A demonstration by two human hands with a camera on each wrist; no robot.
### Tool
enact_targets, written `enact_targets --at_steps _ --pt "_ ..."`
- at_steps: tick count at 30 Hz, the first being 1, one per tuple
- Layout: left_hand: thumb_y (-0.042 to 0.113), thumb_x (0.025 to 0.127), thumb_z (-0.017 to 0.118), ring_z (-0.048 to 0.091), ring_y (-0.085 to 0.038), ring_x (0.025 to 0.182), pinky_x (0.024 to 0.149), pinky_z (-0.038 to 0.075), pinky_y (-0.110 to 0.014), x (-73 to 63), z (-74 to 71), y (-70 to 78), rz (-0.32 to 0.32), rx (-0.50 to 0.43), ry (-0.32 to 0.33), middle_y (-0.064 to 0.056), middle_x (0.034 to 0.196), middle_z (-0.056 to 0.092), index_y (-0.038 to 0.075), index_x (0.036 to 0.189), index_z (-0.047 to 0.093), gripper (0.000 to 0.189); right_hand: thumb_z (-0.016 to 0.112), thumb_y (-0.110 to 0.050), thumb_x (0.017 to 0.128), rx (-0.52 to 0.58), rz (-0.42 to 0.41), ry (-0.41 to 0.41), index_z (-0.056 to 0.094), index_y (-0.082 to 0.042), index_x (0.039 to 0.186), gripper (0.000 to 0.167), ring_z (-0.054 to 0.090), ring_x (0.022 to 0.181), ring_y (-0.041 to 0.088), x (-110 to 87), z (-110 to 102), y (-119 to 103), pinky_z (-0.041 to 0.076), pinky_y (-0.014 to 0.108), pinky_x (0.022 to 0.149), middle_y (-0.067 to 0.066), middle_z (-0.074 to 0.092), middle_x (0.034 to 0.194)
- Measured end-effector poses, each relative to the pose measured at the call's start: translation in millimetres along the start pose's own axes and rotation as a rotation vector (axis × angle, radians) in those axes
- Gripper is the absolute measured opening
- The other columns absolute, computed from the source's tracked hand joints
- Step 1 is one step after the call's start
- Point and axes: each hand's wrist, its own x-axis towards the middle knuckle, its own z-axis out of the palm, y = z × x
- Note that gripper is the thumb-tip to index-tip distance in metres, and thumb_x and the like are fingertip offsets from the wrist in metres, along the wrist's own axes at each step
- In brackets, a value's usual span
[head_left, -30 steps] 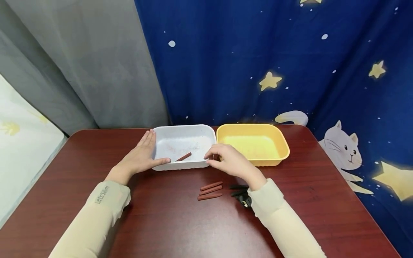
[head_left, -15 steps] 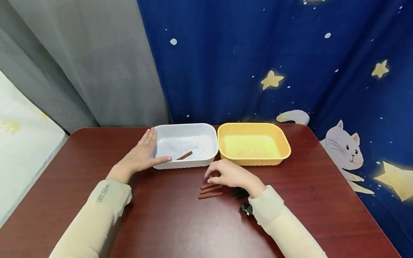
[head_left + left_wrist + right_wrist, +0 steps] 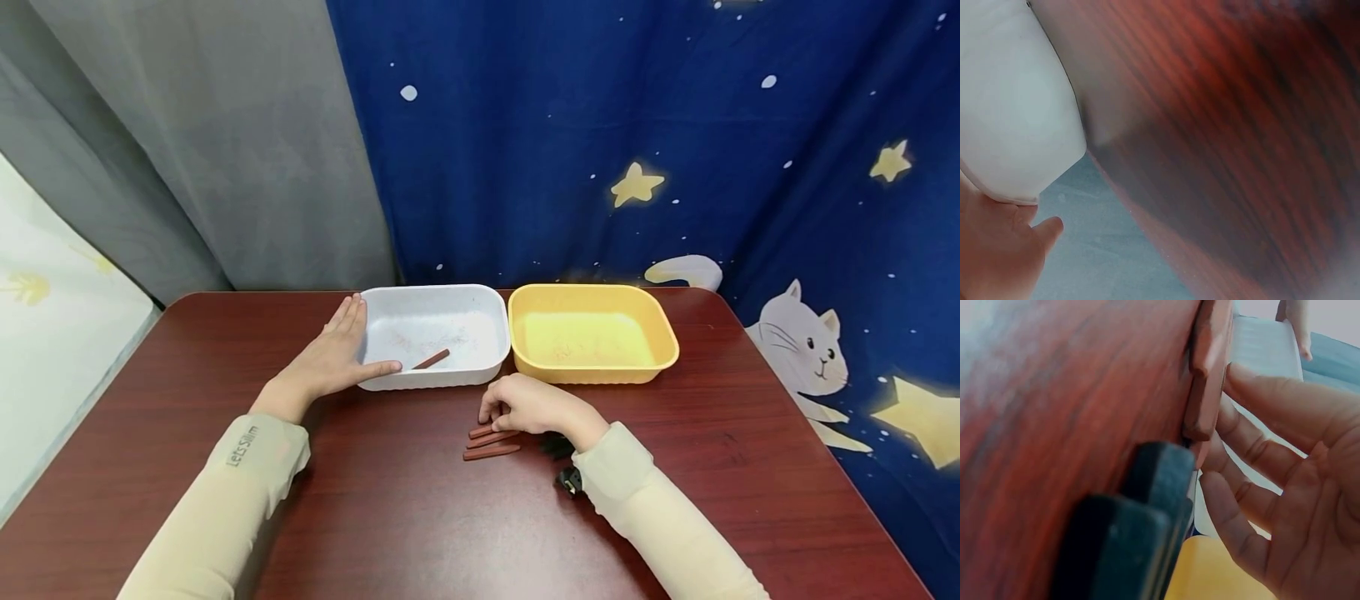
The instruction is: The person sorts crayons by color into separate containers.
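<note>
White tub: The white tub (image 3: 427,380) is standing on a glossy red-brown table (image 3: 375,500), right beside a yellow tub (image 3: 592,375); one stick (image 3: 432,359) is lying slanted inside it, by the near wall, just beyond the left thumb.
Left hand: The left hand (image 3: 322,362) is resting against the tub's left end, fingers straight, thumb spread over the near rim; it is probably steadying the tub, not clasping it.
Right hand: A second ago it was at the tub's near right corner; now the right hand (image 3: 542,406) is hovering low over the table, fingers loosely bent, fingertips reaching the loose sticks. I cannot tell whether it is pinching one.
Brown sticks: Three brown sticks (image 3: 491,452) are lying side by side in front of the tubs, partly under the right fingers. To my eye, the work is shifting from the tub to this group.
Dark sticks: Blunt dark sticks (image 3: 1132,544) are lying nearby, mostly hidden by the right wrist from above.
Writing: The left cuff (image 3: 251,450) is showing what looks like "LetsSlim"; I am seeing no other readable label.
Backdrop: A blue curtain (image 3: 510,167) is hanging behind, printed with stars.
</note>
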Motion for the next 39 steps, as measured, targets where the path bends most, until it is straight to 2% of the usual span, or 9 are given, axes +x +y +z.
enact_targets --at_steps 5,18,30,39 --pt "0.074 0.085 0.056 -0.007 -0.038 0.155 0.125 0.007 -0.056 0.3 -1.0 1.1 0.000 -0.006 -0.003 -0.020 0.166 -0.011 -0.007 0.155 -0.005 0.124 0.070 -0.001 0.087 -0.002 0.034 -0.020 0.072 -0.011 0.094 0.013 0.055 0.076 0.006 2.1 0.7 -3.3 0.047 0.020 0.072 -0.003 0.062 0.082" --pt "0.076 0.083 0.057 -0.005 -0.038 0.155 0.125 0.007 -0.054 0.4 2.2 -0.2 0.000 -0.022 0.009 -0.021 0.166 -0.009 -0.008 0.155 -0.003 0.125 0.067 -0.002 0.085 0.016 -0.016 -0.015 0.072 -0.012 0.091 0.013 0.055 0.074 0.004 1.8 1.1 -3.0 0.048 0.018 0.070 0.000 0.065 0.086" --pt "0.073 0.085 0.057 -0.006 -0.038 0.155 0.125 0.007 -0.056 3.0 -6.3 -0.6 0.005 0.005 0.009 -0.022 0.166 -0.008 -0.008 0.155 -0.002 0.123 0.063 -0.002 0.085 0.054 -0.077 0.053 0.072 -0.013 0.094 0.017 0.055 0.075 0.003 4.5 -7.5 -14.0 0.048 0.018 0.070 -0.001 0.064 0.089" --pt "0.075 0.083 0.058 -0.004 -0.039 0.155 0.123 0.010 -0.059 -1.2 -2.5 2.2 -0.006 -0.004 0.001 -0.024 0.166 -0.003 -0.009 0.155 0.000 0.125 0.062 -0.002 0.088 0.137 -0.093 0.094 0.073 -0.012 0.096 0.017 0.054 0.074 0.004 8.5 -4.4 -22.7 0.049 0.018 0.069 -0.002 0.063 0.087"
